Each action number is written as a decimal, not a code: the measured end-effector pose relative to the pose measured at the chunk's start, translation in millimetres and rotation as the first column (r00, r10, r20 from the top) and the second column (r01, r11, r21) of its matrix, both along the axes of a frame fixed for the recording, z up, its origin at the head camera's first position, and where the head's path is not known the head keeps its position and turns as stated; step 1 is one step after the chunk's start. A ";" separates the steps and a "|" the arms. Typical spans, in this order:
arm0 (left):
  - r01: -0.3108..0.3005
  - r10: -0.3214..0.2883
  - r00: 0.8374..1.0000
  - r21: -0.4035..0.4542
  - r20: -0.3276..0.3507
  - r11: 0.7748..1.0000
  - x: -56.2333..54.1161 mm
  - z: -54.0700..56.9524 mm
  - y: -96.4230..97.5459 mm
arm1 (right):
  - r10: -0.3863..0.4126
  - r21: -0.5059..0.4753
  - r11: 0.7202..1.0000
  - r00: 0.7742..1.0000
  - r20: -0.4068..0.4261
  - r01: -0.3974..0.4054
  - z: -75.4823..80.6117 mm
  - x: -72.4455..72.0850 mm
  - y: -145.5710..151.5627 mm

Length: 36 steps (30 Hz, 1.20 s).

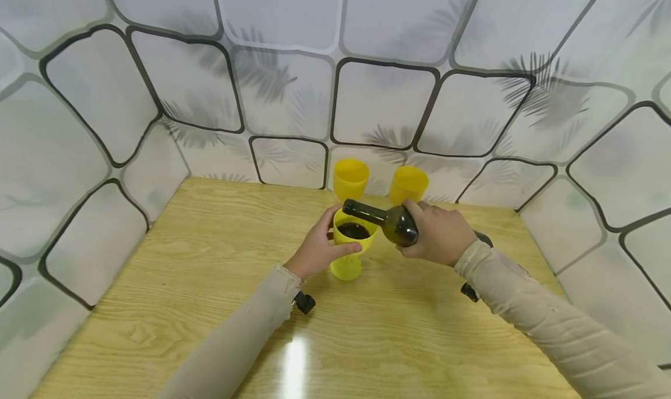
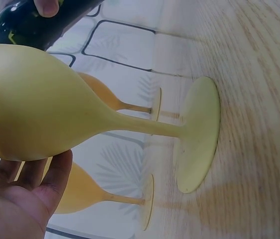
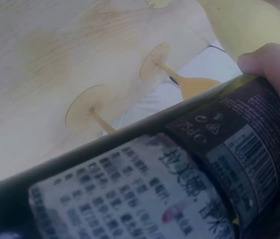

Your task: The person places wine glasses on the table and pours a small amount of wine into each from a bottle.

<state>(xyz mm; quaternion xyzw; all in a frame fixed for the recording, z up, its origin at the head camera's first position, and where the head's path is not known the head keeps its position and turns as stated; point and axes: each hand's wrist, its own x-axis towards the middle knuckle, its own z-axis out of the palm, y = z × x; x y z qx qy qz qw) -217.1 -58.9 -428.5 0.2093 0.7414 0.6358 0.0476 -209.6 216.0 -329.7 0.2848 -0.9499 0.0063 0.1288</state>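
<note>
A yellow goblet [image 1: 346, 267] stands on the wooden table with dark liquid [image 1: 353, 230] in its bowl. My left hand [image 1: 321, 249] holds its bowl from the left, thumb along the near side. In the left wrist view the goblet's foot [image 2: 199, 134] rests flat on the wood. My right hand [image 1: 439, 232] grips a dark green wine bottle [image 1: 401, 225], tilted nearly level, its neck pointing left. The bottle's mouth is over the goblet's rim; no stream of liquid can be made out. A printed white label [image 3: 125, 194] shows in the right wrist view.
Two more yellow goblets, a left one [image 1: 350, 177] and a right one [image 1: 409, 183], stand behind the hands near the back wall. Patterned white walls [image 1: 293, 96] enclose the wooden table [image 1: 220, 230] at the back and both sides.
</note>
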 end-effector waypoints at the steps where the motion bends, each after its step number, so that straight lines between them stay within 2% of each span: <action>1: -0.004 0.004 1.000 -0.001 -0.001 1.000 -0.2 -0.1 0.2 | 0.000 -0.010 1.000 1.000 0.000 0.000 -0.5 -0.1 0.4; 9: -0.009 0.009 1.000 0.007 -0.004 1.000 0.5 1.1 0.5 | 0.001 -0.095 0.995 1.000 0.007 -0.001 -7.5 -0.2 3.4; 15: -0.006 0.006 1.000 0.010 -0.010 1.000 0.9 2.0 0.6 | -0.028 -0.175 0.984 0.998 0.065 0.039 -9.8 0.5 1.7; 22: -0.010 0.010 1.000 -0.007 -0.005 1.000 2.4 4.0 0.7 | -0.052 -0.220 0.973 0.993 0.102 0.073 -13.5 1.5 3.7; 28: -0.004 0.004 1.000 -0.004 -0.003 1.000 3.2 3.7 1.4 | -0.069 -0.294 0.949 0.986 0.149 0.111 -16.1 0.6 10.7; 36: -0.017 0.017 1.000 0.004 -0.015 1.000 3.7 3.2 1.3 | -0.104 -0.313 0.938 0.983 0.151 0.147 -16.2 -1.8 27.0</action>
